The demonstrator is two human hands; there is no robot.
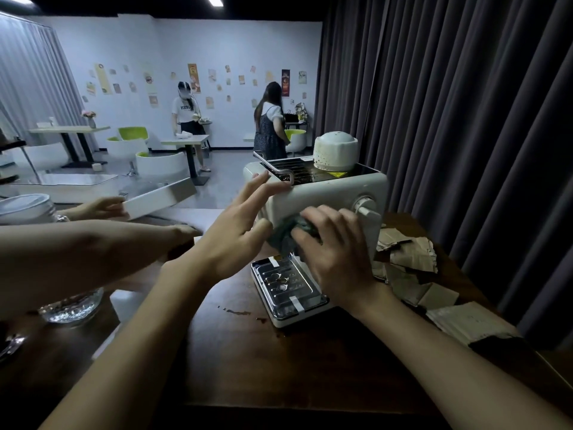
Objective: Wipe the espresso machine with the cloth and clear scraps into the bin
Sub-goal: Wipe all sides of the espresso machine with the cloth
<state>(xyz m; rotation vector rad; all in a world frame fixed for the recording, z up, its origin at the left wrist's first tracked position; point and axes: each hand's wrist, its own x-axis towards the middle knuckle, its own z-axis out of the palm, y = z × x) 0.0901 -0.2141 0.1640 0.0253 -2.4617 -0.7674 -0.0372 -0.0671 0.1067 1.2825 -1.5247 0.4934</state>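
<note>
a café: small tables (185, 139) with green-and-white tub chairs (133, 134); food posters (193, 77) on the wall; espresso machine (325, 193) on the counter

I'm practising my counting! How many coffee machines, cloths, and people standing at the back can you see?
Espresso machine: 1
Cloth: 1
People at the back: 2
Total: 4
</note>
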